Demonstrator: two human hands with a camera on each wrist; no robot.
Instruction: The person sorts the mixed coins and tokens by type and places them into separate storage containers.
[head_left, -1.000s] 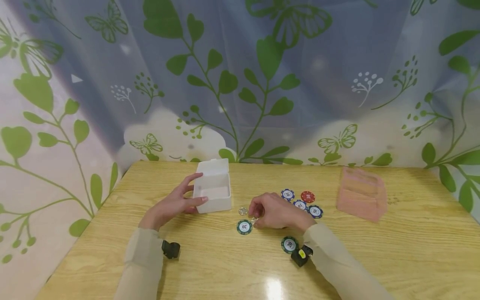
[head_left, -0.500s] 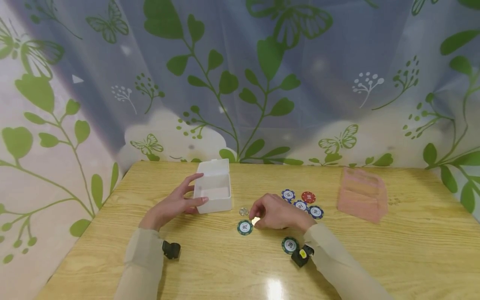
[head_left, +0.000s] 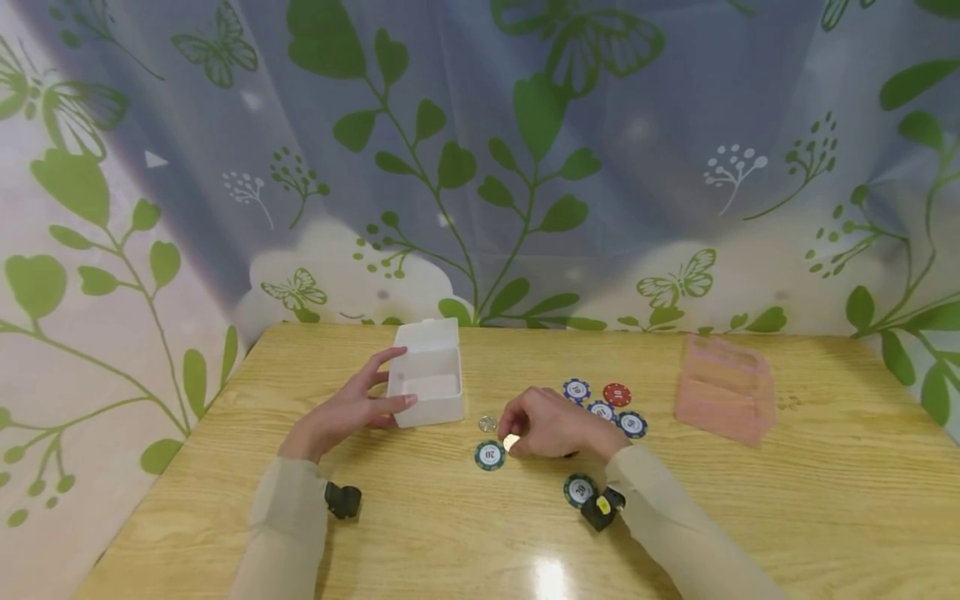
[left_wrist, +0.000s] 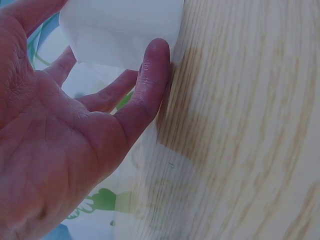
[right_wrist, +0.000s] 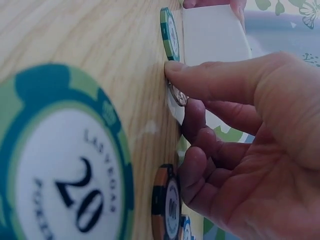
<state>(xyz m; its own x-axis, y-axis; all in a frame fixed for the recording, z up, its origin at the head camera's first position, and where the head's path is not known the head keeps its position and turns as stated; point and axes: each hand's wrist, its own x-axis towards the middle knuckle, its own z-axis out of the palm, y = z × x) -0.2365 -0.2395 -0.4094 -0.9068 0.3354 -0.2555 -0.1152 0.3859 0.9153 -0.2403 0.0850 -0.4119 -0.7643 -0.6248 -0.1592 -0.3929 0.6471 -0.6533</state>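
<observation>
My left hand (head_left: 348,408) holds a white lidded box (head_left: 435,408) by its left side, thumb at the front and index finger near the raised lid. In the left wrist view, the fingers (left_wrist: 150,85) reach round the box's end (left_wrist: 125,35). My right hand (head_left: 551,422) pinches a shiny coin (head_left: 512,442) between thumb and index finger, tilted close over the table; the right wrist view shows this coin (right_wrist: 178,95) partly covered by the thumb. Beside it lie a green poker chip (head_left: 490,455) marked 20 and another coin (head_left: 487,424).
Beyond my right hand are blue chips (head_left: 632,424) and a red chip (head_left: 617,394). Another green chip (head_left: 580,490) lies by the right wrist. An orange-and-black chip (right_wrist: 167,200) sits beneath the hand. A pink see-through pouch (head_left: 723,392) lies at the right; a patterned curtain (head_left: 480,167) hangs behind.
The coin at my right fingertips has tipped so that its face catches the light. My left hand and the box have stayed in place.
</observation>
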